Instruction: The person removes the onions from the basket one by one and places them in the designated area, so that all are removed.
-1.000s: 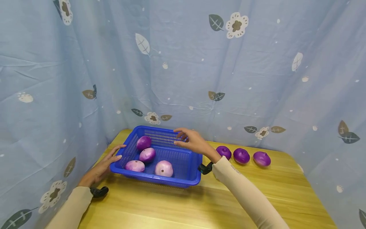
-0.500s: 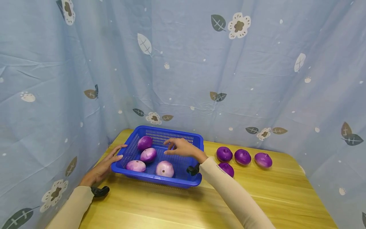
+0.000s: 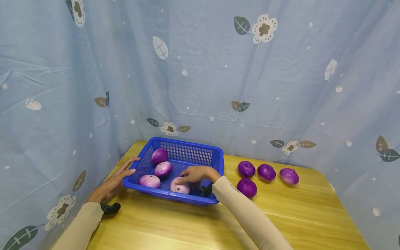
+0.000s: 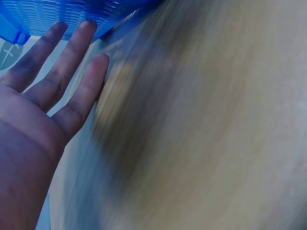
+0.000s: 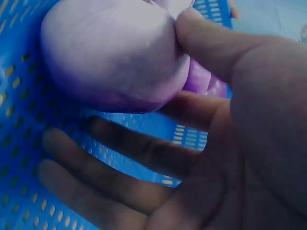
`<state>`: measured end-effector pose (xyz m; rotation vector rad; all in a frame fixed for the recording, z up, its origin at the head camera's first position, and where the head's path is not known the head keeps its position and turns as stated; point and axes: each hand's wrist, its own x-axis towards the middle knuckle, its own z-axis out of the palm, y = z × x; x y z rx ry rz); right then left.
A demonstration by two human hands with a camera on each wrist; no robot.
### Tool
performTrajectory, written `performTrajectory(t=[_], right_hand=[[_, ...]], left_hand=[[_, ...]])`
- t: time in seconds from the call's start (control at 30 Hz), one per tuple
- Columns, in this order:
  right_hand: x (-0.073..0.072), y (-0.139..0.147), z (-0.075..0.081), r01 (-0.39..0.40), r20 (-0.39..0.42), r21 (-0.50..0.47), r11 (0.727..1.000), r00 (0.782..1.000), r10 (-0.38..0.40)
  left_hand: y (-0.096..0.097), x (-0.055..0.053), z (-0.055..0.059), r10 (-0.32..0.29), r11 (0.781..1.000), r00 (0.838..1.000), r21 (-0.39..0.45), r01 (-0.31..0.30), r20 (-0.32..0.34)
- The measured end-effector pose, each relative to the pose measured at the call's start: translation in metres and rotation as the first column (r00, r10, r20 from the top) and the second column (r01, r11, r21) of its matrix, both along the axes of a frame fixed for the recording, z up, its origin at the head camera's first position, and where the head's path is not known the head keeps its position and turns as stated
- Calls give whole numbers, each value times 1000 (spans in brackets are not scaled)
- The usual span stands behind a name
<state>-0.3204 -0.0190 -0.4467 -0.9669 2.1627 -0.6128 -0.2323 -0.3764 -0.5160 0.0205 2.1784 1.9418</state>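
Note:
A blue plastic basket [image 3: 187, 143] holds several purple-and-white onions. My right hand [image 3: 198, 173] reaches down inside it at the palest onion [image 3: 182, 190], near the front wall. In the right wrist view, the thumb presses one side of this onion [image 5: 110, 57] and the index finger goes behind it, while the other fingers stretch out underneath. My left hand [image 3: 113, 181] rests its fingertips and thumb on the basket's left rim. Its fingers look straight in the left wrist view, right by the basket wall [image 4: 91, 12].
Left of the right hand lie three more onions in the basket, one of them a darker onion [image 3: 159, 156] at the back. Several deep purple onions [image 3: 247, 188] sit on the wooden table [image 3: 300, 208] to the right. A blue floral curtain [image 3: 200, 69] hangs behind.
My right hand has moved from over the basket's back right down and forward to the pale onion, taking it between thumb and index finger. The left hand stays at the rim.

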Motion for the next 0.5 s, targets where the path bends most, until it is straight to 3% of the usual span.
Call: performTrajectory(t=[0.13,0.27,0.33,0.4,0.5], right_hand=[[2,0,-1,36,118,-77,996,993,-27],[1,2,2,47,132,-138,989,991,-29],[-1,2,3,36,50,-163,986,998,-28],[-5,0,2,13,-84,-184,983,996,-29],[-10,-5,-2,-20,-284,-196,980,958,-37]], left_hand=[[1,1,1,0,1000,1000,1,0,6],[1,1,2,-3,1000,1000,9,3,0],[1,1,2,-5,1000,1000,10,5,-7],[1,1,2,-11,1000,1000,10,11,-13],[1,1,1,-13,1000,1000,6,13,-18]])
